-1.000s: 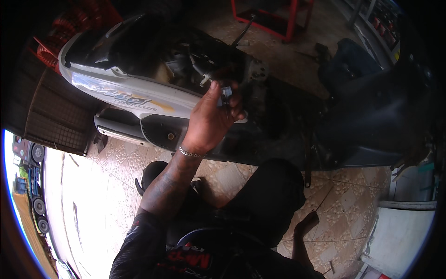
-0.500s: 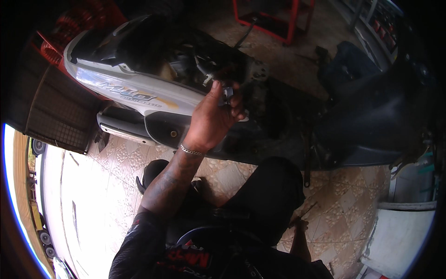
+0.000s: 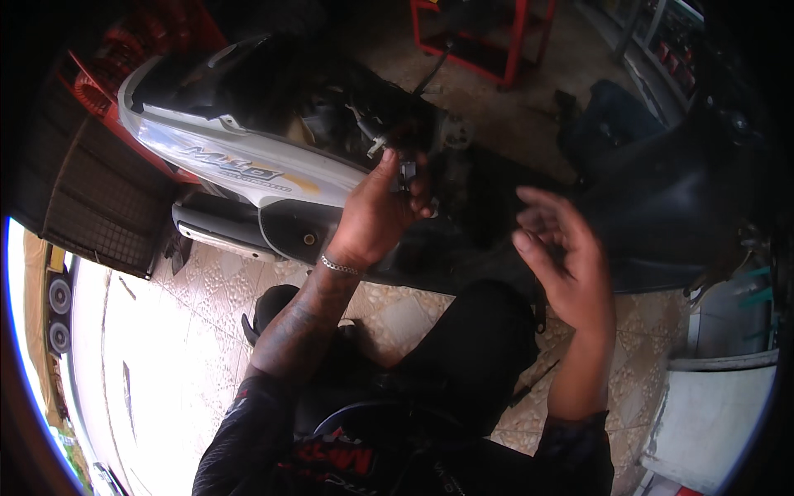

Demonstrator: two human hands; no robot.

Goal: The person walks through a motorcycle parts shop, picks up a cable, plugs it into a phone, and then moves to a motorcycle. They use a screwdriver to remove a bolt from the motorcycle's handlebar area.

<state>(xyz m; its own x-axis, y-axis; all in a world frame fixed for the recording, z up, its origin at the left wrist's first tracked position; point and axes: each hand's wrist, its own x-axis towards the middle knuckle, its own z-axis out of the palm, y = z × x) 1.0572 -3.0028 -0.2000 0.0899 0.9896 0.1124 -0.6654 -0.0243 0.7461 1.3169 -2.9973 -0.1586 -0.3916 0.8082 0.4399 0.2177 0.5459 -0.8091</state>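
Note:
My left hand (image 3: 374, 213), a chain bracelet at its wrist, is closed on a small silver-grey metal part (image 3: 408, 170). What kind of part it is, I cannot make out. It is held just in front of the opened middle of a scooter, whose white side panel (image 3: 322, 181) lies to the left. Close above my fingertips a small fitting (image 3: 376, 145) sticks out of the scooter's dark inside. My right hand (image 3: 571, 264) is raised over the dark footboard area, fingers apart and slightly curled, somewhat blurred, with nothing visible in it.
A thin dark tool (image 3: 532, 385) lies on the tiled floor (image 3: 397, 318), right of my knee. A red metal cart (image 3: 513, 58) stands beyond the scooter. At the lower right is a whitish container (image 3: 715, 422); a dark mesh crate (image 3: 99, 198) is at the left.
My right hand has come up from low beside my knee, by the thin tool, to over the scooter's footboard area. My left hand keeps its hold in nearly the same place.

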